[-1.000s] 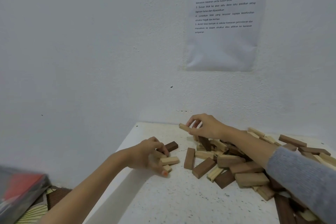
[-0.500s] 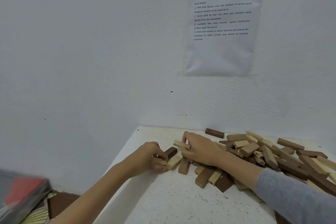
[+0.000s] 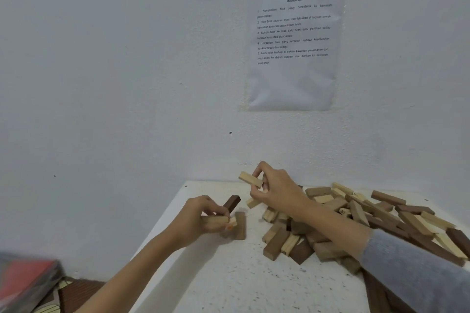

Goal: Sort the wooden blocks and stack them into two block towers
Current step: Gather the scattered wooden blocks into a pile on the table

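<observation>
- Wooden blocks [image 3: 381, 216], pale and brown mixed, lay in a loose heap on the right and far part of the white worktop [image 3: 229, 282].
- I saw the right hand [image 3: 277, 190] raised over the heap's left edge, its grip pinching a pale block [image 3: 250, 179] between thumb and fingertips.
- A second pale block [image 3: 253, 203] sat just under that hand; I could not tell whether it was held.
- The left hand [image 3: 201, 218] was near the worktop's left edge, its grip curled round a light block [image 3: 215, 219] held level.
- A dark brown block [image 3: 232, 203] tilted up just behind its fingers, and a mid-brown block [image 3: 240, 226] lay just right of them.
</observation>
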The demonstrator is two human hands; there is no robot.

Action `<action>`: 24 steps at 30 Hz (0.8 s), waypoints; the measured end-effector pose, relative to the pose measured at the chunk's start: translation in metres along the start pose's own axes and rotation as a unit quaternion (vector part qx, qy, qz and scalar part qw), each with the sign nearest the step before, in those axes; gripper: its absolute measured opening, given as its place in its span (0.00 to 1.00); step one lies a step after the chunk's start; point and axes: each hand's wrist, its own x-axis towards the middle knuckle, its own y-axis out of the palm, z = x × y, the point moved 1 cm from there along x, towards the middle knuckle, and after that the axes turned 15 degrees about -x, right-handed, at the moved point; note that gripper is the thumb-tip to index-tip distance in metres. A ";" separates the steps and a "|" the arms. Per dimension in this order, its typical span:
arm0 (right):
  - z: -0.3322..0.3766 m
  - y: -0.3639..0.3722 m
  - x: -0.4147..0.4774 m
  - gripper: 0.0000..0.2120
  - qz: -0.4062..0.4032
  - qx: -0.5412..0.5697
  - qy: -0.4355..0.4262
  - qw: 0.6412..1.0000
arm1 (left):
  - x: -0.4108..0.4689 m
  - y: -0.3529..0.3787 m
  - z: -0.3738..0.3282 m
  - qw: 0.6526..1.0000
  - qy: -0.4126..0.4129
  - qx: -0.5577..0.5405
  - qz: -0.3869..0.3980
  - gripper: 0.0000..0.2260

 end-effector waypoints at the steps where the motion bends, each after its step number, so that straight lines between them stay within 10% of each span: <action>1: 0.000 -0.009 -0.001 0.06 -0.008 0.008 0.009 1.000 | 0.002 0.004 -0.004 1.000 0.001 -0.009 -0.002 0.06; 24: -0.104 -0.076 -0.084 0.10 -0.146 0.188 0.277 0.931 | 0.059 0.169 -0.103 0.986 0.087 -0.140 -0.018 0.12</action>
